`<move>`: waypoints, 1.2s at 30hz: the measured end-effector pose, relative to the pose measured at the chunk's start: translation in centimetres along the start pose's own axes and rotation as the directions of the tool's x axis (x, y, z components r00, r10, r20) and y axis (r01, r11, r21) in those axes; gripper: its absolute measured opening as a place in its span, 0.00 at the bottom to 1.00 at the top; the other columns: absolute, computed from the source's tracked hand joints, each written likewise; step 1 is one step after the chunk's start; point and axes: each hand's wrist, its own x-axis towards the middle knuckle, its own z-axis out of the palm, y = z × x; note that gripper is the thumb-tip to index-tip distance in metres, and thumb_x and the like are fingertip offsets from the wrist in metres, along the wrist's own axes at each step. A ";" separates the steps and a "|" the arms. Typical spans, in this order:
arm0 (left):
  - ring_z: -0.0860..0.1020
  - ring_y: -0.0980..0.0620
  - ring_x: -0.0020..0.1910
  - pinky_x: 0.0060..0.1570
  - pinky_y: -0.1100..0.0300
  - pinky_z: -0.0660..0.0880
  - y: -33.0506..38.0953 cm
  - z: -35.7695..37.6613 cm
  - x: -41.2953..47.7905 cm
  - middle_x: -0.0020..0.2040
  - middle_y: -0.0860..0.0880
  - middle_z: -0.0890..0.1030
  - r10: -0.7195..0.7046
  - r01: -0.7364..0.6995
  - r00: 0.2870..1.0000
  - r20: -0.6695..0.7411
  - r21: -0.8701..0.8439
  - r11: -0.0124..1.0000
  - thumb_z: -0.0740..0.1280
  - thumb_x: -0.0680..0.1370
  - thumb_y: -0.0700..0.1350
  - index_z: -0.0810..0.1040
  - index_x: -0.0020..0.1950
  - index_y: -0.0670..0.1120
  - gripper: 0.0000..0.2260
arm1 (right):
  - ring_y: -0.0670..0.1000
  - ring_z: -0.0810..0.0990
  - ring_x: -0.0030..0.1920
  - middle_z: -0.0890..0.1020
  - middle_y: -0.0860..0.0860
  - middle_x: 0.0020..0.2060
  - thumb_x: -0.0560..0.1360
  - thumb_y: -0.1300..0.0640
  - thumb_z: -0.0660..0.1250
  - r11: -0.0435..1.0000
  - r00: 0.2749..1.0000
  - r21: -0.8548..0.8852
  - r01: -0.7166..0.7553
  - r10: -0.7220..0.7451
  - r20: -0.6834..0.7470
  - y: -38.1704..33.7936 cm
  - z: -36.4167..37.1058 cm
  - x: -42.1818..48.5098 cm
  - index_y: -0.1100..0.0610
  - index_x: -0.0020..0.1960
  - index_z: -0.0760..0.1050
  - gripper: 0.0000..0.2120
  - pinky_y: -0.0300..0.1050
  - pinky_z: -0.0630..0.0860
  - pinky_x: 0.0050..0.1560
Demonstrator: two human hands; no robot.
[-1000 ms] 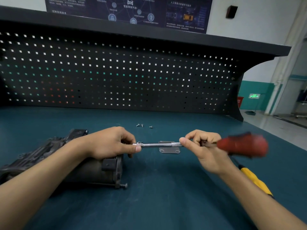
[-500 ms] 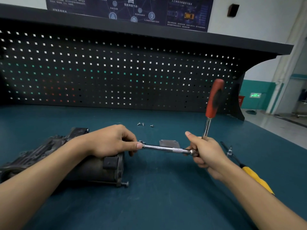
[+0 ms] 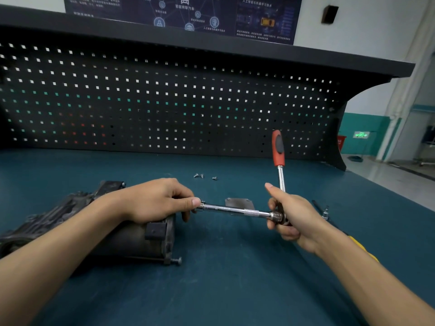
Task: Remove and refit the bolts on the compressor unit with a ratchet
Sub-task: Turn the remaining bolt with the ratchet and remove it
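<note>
A teal workbench [image 3: 235,290] holds a dark compressor unit [image 3: 131,241] at the left. The left hand [image 3: 155,201] lies over it, fingers pinching the steel extension bar [image 3: 235,210]. The right hand [image 3: 292,215] curls round the head of the ratchet [image 3: 278,149], whose red handle points upward. Three loose screws [image 3: 202,176] lie behind.

Left hand [image 3: 155,201] and right hand [image 3: 294,216], both curled in grips, level, well apart.

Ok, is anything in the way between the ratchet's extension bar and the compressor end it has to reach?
Nothing loose shows there. The left hand pinches the extension bar at its tip beside the compressor, hiding where they meet. The metal plate lies on the bench behind the bar, out of its line.
</note>
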 end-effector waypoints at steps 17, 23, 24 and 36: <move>0.80 0.38 0.50 0.55 0.42 0.76 -0.4 -0.4 0.3 0.48 0.35 0.82 0.030 -0.031 0.999 0.012 0.075 0.997 0.58 0.69 0.73 0.83 0.44 0.57 0.24 | 0.53 0.67 0.28 0.70 0.68 0.27 0.65 0.36 0.73 0.866 0.867 -0.140 0.481 -0.493 -0.074 1.0 0.5 0.7 0.61 0.28 0.63 0.31 0.44 0.63 0.31; 0.80 0.38 0.49 0.55 0.43 0.76 -0.8 -0.4 0.6 0.47 0.35 0.82 0.040 -0.040 0.999 0.008 0.067 0.997 0.60 0.69 0.73 0.84 0.44 0.56 0.25 | 0.48 0.60 0.19 0.72 0.61 0.37 0.75 0.34 0.66 0.991 0.985 0.033 0.129 -0.124 -0.122 0.2 0.5 0.4 0.53 0.33 0.63 0.26 0.36 0.53 0.21; 0.80 0.39 0.50 0.55 0.43 0.76 -0.9 -0.4 0.6 0.47 0.35 0.82 0.041 -0.041 0.999 0.007 0.066 0.997 0.60 0.69 0.73 0.84 0.44 0.56 0.25 | 0.47 0.60 0.18 0.71 0.61 0.38 0.76 0.34 0.65 0.994 0.991 0.069 0.085 -0.078 -0.106 0.2 0.4 0.3 0.53 0.33 0.65 0.25 0.36 0.52 0.21; 0.80 0.37 0.50 0.55 0.41 0.76 -1.0 -0.3 0.6 0.48 0.35 0.82 0.026 -0.026 1.000 0.008 0.043 0.999 0.61 0.69 0.73 0.84 0.44 0.57 0.24 | 0.44 0.60 0.16 0.84 0.61 0.35 0.77 0.44 0.68 0.978 0.989 0.150 -0.142 0.134 0.066 -0.1 0.0 -0.1 0.55 0.40 0.68 0.17 0.33 0.54 0.17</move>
